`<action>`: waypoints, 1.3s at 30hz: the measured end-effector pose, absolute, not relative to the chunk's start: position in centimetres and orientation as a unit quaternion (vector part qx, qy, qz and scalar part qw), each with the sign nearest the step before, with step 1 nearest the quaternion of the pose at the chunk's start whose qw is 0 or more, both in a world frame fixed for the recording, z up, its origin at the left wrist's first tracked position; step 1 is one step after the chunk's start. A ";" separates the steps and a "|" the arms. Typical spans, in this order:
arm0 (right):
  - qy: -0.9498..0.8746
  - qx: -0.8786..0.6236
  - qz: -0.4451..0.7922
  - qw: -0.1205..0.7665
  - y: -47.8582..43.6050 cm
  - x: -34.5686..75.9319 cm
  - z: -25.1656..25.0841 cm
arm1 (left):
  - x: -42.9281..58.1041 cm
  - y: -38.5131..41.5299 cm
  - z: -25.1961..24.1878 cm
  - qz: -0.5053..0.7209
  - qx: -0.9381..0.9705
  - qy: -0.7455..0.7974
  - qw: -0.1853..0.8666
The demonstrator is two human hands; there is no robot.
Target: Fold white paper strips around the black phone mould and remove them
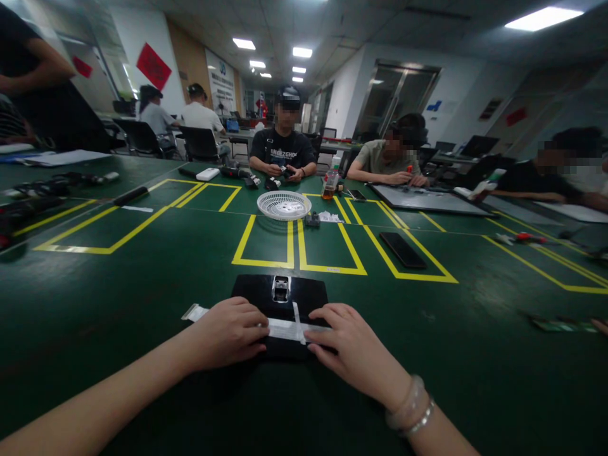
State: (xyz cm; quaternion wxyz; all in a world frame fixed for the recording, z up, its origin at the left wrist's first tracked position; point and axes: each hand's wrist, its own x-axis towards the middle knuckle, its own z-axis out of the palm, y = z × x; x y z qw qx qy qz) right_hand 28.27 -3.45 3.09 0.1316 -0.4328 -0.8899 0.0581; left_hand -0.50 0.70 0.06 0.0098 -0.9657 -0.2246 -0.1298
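The black case (251, 289) lies on the green table (142, 304), under both hands; a white strip (285, 329) crosses it. The left hand (232, 329), half curled, rests its fingertips on the strip; the right hand (342, 332), half open, touches it opposite. Whether either pinches cannot be told. Uneven finger pressure could skew or crease the strip. No lettering on the case is legible; a facing co-worker's shirt (284, 151) reads roughly "ANGEZGHO".
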 end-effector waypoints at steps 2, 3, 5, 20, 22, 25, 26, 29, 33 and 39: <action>-0.890 -0.437 0.050 0.122 -3.7 28.0 3.3 | -0.4 0.6 0.1 -0.125 -0.965 -0.229 0.007; -0.890 -0.438 0.045 0.119 -3.8 28.0 3.3 | -0.3 0.6 0.2 -0.125 -0.964 -0.233 0.004; -0.890 -0.438 0.035 0.118 -3.8 27.9 3.2 | 0.0 0.4 0.4 -0.129 -0.959 -0.251 -0.001; -0.891 -0.394 -0.029 0.224 -3.2 28.3 3.0 | 1.4 0.8 0.9 -0.103 -0.938 -0.326 -0.062; -0.888 -0.385 -0.043 0.249 -3.2 28.5 3.0 | 0.6 1.1 1.3 -0.123 -0.932 -0.336 -0.055; -0.878 -0.384 -0.047 0.281 -3.1 28.7 3.1 | -1.8 2.3 1.9 -0.151 -0.915 -0.374 -0.017; -0.875 -0.387 -0.043 0.287 -3.1 28.7 3.1 | -2.9 2.9 2.1 -0.158 -0.906 -0.393 0.000; -0.870 -0.397 -0.027 0.290 -3.0 28.8 3.0 | -6.7 4.9 2.5 -0.171 -0.867 -0.467 0.037; -0.860 -0.421 -0.030 0.287 -2.9 28.8 2.6 | -11.7 6.9 3.1 -0.130 -0.791 -0.595 0.046; -0.845 -0.469 -0.040 0.254 -2.7 29.3 2.6 | -18.3 7.2 3.3 -0.043 -0.682 -0.730 0.025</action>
